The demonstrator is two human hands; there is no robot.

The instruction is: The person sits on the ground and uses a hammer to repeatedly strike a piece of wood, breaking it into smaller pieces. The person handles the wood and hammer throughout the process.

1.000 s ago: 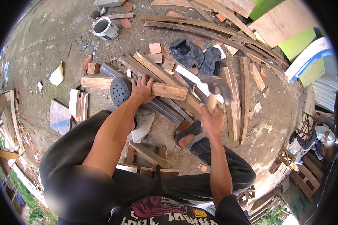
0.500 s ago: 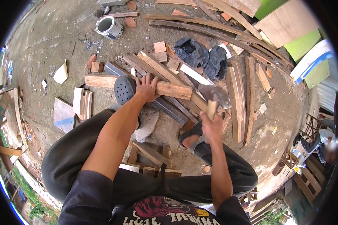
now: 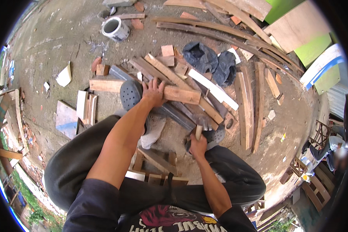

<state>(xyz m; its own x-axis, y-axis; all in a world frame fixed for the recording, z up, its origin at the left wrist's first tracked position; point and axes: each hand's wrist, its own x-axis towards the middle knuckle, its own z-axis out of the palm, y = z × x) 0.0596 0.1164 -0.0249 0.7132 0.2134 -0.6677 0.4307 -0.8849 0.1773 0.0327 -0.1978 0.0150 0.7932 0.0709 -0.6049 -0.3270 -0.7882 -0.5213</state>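
Observation:
My left hand [image 3: 154, 92] presses on a short wooden board [image 3: 182, 95], its fingers curled over the far edge. That board lies crosswise over a stack of wooden strips [image 3: 170, 71] and a dark grey bar [image 3: 178, 116]. My left foot in a dark clog [image 3: 130, 95] rests on the board too, left of the hand. My right hand [image 3: 198, 147] is closed around a short-handled tool [image 3: 199, 132] with a wooden handle and a metal head. The head is blurred, so its exact kind is unclear. It is low, just nearer than the board's right end, beside my right clog [image 3: 215, 134].
A white strip [image 3: 214, 89] and a black crumpled cloth or bag [image 3: 205, 60] lie beyond the stack. Long planks [image 3: 245, 106] are on the right. An open paint can [image 3: 115, 29] stands far left. Cut wood pieces [image 3: 86, 106] lie left of my foot. A person [image 3: 332, 145] is at the far right.
My right hand has swung the tool down, nearer and to the left, uncovering the white strip. My left hand and the board stay in place; the whole view has shifted slightly.

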